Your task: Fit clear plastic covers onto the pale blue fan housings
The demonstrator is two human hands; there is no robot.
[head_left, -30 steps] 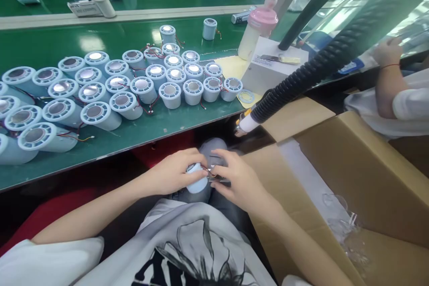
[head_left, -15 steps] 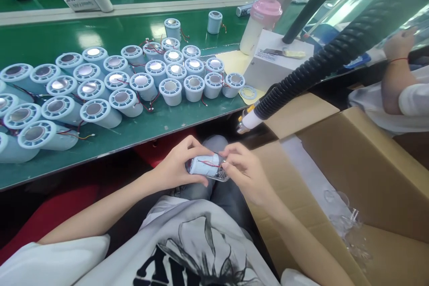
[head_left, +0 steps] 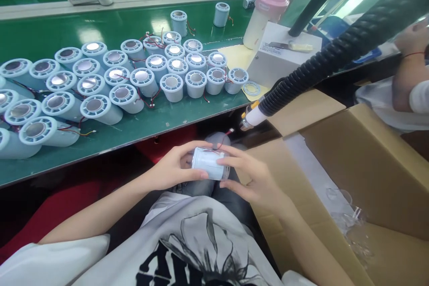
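Over my lap I hold a light-blue cylindrical housing point(head_left: 207, 163) on its side, with a clear plastic part at its right end. My left hand point(head_left: 176, 165) is wrapped round the left end, thumb along the near side. The fingers of my right hand point(head_left: 250, 172) grip the clear right end from above and below. Thin red and dark wires point(head_left: 222, 140) with a small white connector stick up past the housing's far side. Several similar light-blue housings point(head_left: 172, 86) stand in rows on the green bench before me, some with wires trailing.
A black corrugated hose point(head_left: 311, 56) with a white-and-metal tip hangs at the right. Below it an open cardboard box point(head_left: 372, 165) holds clear plastic parts point(head_left: 355, 228). A pink-lidded bottle point(head_left: 266, 13) and a knife point(head_left: 291, 47) on a white box are behind. Another person's arm point(head_left: 407, 67) is far right.
The housing has turned in my hands, so its wires now point up and away. My right fingers have moved from the wires to round the clear end. The view has shifted slightly.
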